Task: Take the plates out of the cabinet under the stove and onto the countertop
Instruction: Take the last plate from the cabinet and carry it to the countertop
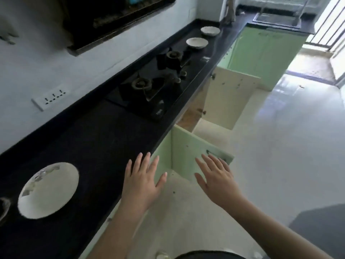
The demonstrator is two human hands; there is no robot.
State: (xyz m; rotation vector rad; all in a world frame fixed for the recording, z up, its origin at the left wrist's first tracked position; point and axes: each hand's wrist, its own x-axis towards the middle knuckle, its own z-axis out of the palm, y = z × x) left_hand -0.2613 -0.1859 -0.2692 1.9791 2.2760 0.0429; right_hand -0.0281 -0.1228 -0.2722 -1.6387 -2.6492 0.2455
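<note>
Left hand point(143, 181) and right hand point(216, 179) both released, fingers spread, grasping nothing. Near plate point(49, 190) on black worktop point(104, 146) at 9 o'clock. Green cabinet door point(194, 156) stands open.

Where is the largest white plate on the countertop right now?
In the head view, the largest white plate lies at lower left on the black countertop, nearer than the stove and left of the left hand.

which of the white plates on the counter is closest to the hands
The large plate at the near left of the countertop, closest to the left hand. The two small plates sit far off, beyond the stove.
</note>
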